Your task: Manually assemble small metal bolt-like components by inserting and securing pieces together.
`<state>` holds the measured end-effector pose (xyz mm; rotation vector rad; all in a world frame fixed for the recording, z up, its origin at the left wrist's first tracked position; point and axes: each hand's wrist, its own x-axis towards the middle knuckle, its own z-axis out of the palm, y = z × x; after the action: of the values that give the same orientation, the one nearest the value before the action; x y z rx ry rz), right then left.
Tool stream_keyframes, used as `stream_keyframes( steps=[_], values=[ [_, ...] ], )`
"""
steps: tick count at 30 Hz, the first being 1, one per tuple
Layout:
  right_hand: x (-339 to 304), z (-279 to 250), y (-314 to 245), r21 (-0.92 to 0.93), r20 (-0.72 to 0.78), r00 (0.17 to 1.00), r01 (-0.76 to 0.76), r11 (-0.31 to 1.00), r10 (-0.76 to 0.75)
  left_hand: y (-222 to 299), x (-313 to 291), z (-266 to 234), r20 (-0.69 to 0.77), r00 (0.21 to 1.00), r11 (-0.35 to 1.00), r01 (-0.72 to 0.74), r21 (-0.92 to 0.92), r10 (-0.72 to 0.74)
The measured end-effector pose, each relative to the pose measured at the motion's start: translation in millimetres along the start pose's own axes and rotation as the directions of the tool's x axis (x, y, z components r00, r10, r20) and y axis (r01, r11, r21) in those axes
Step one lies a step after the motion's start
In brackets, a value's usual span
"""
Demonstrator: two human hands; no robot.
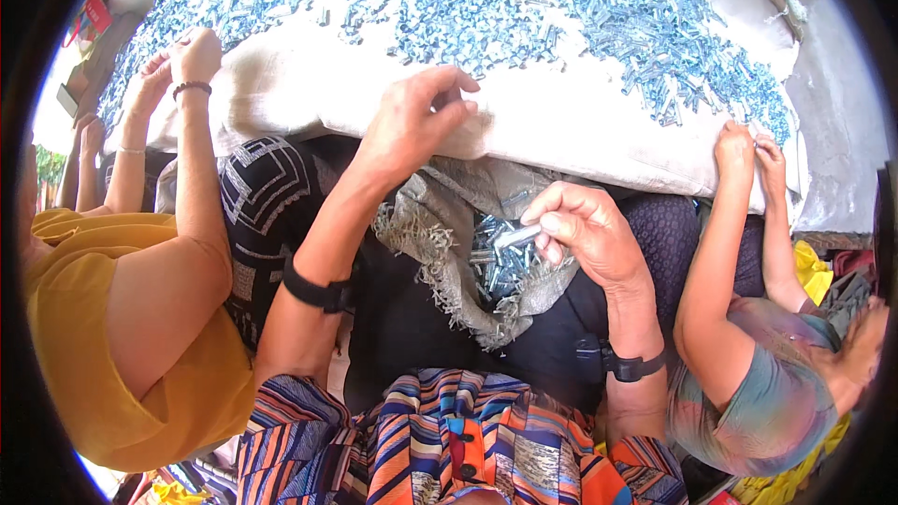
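My right hand (594, 236) pinches a short silvery metal tube (517, 238) between thumb and fingers. It hovers over the mouth of a frayed grey woven sack (449, 266) on my lap. Inside the sack lie several similar shiny metal pieces (491, 266). My left hand (412, 123) reaches over the near edge of the pale cloth (561, 117). Its fingers are curled, with a gap between thumb and forefinger, and nothing shows in them. Beyond it spreads a large heap of small bluish metal pieces (449, 14).
A person in a mustard top (140, 318) sits close at my left, both hands over the cloth. At my right, another person in a multicoloured top (758, 393) works at the heap's edge. Yellow cloth (812, 271) lies beyond that person.
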<state>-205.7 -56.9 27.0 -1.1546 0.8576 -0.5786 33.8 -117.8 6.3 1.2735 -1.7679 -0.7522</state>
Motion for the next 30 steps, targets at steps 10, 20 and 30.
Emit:
stream_keyframes(
  steps=[10, 20, 30],
  values=[
    [120.2, -68.3, -34.0, -0.706, -0.397, 0.759, 0.106, 0.7, -0.515, -26.5, 35.4, 24.2, -0.099, 0.987, 0.873, -0.064, 0.483, 0.127],
    [188.9, -84.1, -39.8, -0.941, -0.338, 0.697, -0.237, 0.242, -0.633, -24.7, 42.3, 35.1, -0.154, 0.978, 0.853, -0.044, 0.52, 0.144],
    [110.8, -53.4, -31.3, -0.421, -0.546, 0.725, 0.195, 0.886, -0.419, -26.1, 49.1, 29.5, -0.117, 0.978, 0.82, -0.077, 0.567, 0.172]
  ],
)
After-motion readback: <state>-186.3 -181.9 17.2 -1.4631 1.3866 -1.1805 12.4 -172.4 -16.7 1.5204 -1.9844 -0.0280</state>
